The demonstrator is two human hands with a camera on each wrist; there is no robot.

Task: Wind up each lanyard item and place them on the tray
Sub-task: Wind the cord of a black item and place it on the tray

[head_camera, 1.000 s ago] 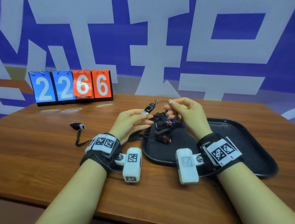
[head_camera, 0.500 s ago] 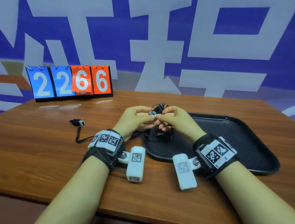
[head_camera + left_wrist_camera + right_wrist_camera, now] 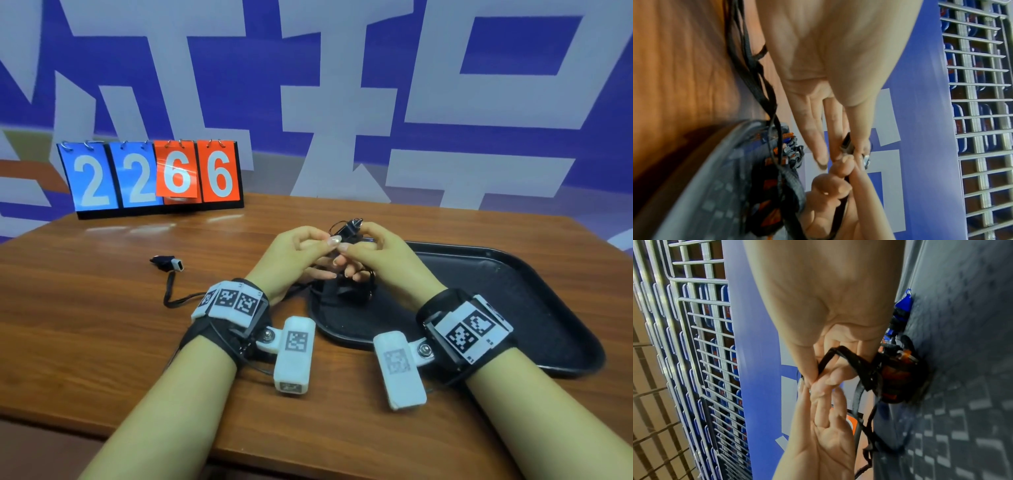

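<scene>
The left hand (image 3: 291,253) and the right hand (image 3: 376,253) meet fingertip to fingertip above the near-left corner of the tray (image 3: 513,301). Together they pinch a small black clip (image 3: 350,228) at the end of a lanyard (image 3: 838,353): the left between thumb and forefinger, its other fingers straight, the right with its fingers curled round the black strap. The strap hangs from the hands down to a wound bundle (image 3: 352,291) lying on the tray just beneath them. A second lanyard (image 3: 169,274) lies unwound on the worktop (image 3: 102,325) to the left of the left hand, its strap trailing back under that wrist. A score flipper (image 3: 154,174) reading 2266 stands beyond the left hand.
</scene>
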